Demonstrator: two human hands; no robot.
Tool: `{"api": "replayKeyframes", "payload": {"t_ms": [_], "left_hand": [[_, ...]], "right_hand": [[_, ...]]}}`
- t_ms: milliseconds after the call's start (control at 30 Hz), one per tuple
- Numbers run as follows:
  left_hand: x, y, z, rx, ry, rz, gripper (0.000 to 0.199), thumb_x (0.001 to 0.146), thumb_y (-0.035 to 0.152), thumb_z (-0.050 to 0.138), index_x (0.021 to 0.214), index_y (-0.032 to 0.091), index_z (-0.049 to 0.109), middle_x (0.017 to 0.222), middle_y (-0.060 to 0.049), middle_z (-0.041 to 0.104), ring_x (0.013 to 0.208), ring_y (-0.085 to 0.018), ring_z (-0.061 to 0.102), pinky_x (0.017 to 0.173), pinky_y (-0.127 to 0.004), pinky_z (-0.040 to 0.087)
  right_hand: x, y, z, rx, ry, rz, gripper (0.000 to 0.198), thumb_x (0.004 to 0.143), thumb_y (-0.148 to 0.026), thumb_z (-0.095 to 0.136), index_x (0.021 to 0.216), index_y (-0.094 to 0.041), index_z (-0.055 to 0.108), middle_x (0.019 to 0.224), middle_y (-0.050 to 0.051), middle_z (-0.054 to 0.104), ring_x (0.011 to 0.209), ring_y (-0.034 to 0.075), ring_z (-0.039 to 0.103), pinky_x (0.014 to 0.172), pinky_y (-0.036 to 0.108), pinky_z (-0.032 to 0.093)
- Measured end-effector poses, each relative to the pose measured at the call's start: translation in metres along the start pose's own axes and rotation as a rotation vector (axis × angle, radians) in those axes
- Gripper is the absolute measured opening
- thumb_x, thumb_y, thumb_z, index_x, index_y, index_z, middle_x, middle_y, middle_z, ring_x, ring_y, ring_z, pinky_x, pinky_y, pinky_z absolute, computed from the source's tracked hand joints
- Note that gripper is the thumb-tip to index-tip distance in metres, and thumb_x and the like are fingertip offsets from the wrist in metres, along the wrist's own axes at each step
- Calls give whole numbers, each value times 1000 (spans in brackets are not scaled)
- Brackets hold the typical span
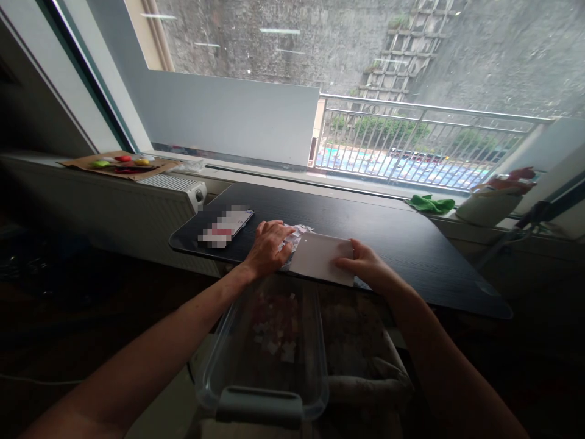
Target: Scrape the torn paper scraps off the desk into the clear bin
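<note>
While the right hand (369, 264) grips the white card (316, 259) by its right side, thumb over the face, the card sits at the near edge of the table (379, 225); whether it lies flat or slightly tilted cannot be told. That side hold appears to leave the card's left edge free. Just beside that edge is a heap of paper scraps (300, 230), and the left hand (269, 249) is over it with fingers bent, perhaps to steady the light pieces; whether it pinches any is hidden. Below the table edge stands a clear plastic box (324, 360), with loose bits (276, 344) showing inside; its place seems handy for both hands. A phone (237, 225) rests left of the left hand, likely set apart from the scraps. Farther out, a green cloth (430, 204) and a pale container (488, 208) are on the window sill (292, 182) at the right, and a brown board (77, 163) bearing small coloured objects (122, 158) lies above the radiator (167, 196) at the left.
</note>
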State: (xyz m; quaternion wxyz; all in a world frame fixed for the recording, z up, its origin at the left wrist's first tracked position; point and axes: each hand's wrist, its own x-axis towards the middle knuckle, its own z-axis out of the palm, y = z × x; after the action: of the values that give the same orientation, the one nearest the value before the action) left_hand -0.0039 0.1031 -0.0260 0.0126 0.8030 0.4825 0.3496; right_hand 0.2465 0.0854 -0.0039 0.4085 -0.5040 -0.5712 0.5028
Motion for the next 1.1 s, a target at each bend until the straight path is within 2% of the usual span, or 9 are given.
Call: {"api": "replayKeyframes", "payload": {"t_ms": [67, 233, 367, 467, 633, 800, 900, 1100], "left_hand": [[0, -1, 1, -3, 3, -2, 38, 87, 30, 42, 118, 19, 61, 123, -7, 64, 124, -26, 46, 113, -49, 23], [1, -1, 2, 1, 7, 2, 39, 86, 30, 42, 118, 18, 61, 121, -8, 65, 125, -28, 46, 113, -51, 23], [0, -1, 2, 6, 13, 4, 38, 86, 30, 42, 117, 20, 61, 120, -8, 66, 124, -28, 47, 113, -51, 23], [0, -3, 2, -7, 28, 3, 37, 86, 31, 43, 117, 20, 62, 122, -7, 65, 124, -28, 47, 112, -52, 25], [3, -8, -2, -103, 120, -39, 32, 87, 29, 43, 107, 19, 66, 112, -7, 68, 120, -26, 50, 108, -46, 35], [-4, -9, -15, -102, 202, -25, 23, 85, 27, 50, 94, 20, 69, 100, -6, 67, 116, -25, 52, 108, -44, 37], [-14, -10, -21, -46, 156, 13, 18, 84, 26, 53, 86, 22, 71, 99, -5, 65, 119, -27, 49, 109, -49, 34], [-24, -13, -20, -14, 7, 41, 18, 82, 27, 56, 83, 26, 73, 105, -4, 63, 124, -28, 46, 112, -57, 24]], "right_hand": [[-4, -3, -4, 5, -1, -1, 39, 54, -24, 77, 88, -20, 60, 78, 0, 70, 68, 17, 65, 59, 27, 54], [-16, -12, -16, -27, 108, 27, 37, 50, -24, 76, 82, -19, 59, 71, -1, 67, 63, 15, 63, 54, 26, 52], [-20, -16, -11, -79, 36, 50, 34, 52, -23, 75, 80, -20, 58, 72, -1, 66, 64, 16, 63, 54, 26, 51], [-18, -16, -6, -61, 66, 14, 34, 53, -24, 74, 82, -20, 57, 72, -2, 66, 64, 16, 63, 56, 26, 52], [-13, -10, -9, -112, 57, -18, 33, 55, -26, 72, 83, -20, 56, 72, -2, 66, 63, 16, 63, 55, 27, 52], [-7, -13, -9, -196, 248, -156, 33, 60, -30, 70, 87, -21, 53, 74, -1, 65, 62, 15, 63, 56, 28, 52], [-4, -22, -2, -268, 298, -219, 31, 64, -28, 69, 89, -21, 53, 72, -1, 66, 61, 16, 65, 57, 29, 53], [10, -25, 14, -286, 221, -241, 27, 69, -23, 63, 93, -23, 50, 77, 3, 70, 69, 21, 70, 64, 36, 56]]}}
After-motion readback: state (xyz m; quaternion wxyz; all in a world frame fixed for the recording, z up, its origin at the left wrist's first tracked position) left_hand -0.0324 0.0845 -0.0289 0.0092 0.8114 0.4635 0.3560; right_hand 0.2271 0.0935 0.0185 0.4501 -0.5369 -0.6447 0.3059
